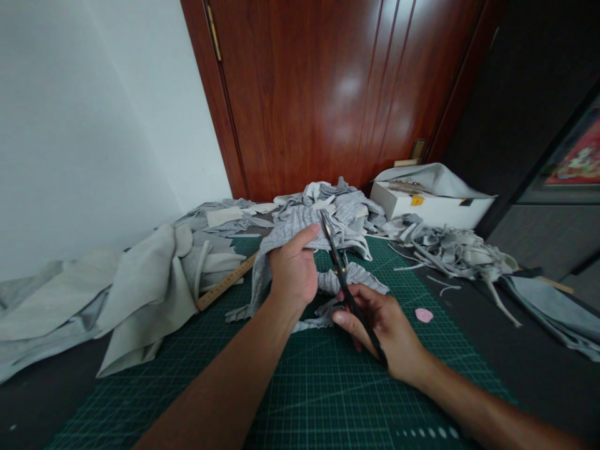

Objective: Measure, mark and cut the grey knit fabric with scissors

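Scissors [347, 290] in the right hand [384, 328] and gray ribbed cloth [285, 236] in the left hand [295, 272], worked above a green cutting mat [309, 390]. Closed the left hand partway on the cloth, thumb laid along the top and pointing far and right, the other fingers hidden beneath the folds. Draped the cloth over that hand, its left side trailing down toward the mat. Curled the right hand firmly around the black handles, blades slanting far and left, tips just beside the left thumb. Could not tell contact from a near miss between blades and cloth at this angle.

Had more gray ribbed fabric [354, 277] lying on the mat between the hands and just beyond the right one, with a pink chip [424, 315] flat to the right. Had a wooden ruler [228, 284] aslant to the left, its near end beside a spread of pale cloth pieces [150, 281].

Faced a glossy red-brown door [300, 94], a heap of gray fabric [349, 200] piled at the mat's far end. Had a white box [440, 212] at far right, partly covered by gray material, and a tangle of narrow strips [457, 250] on its near side.
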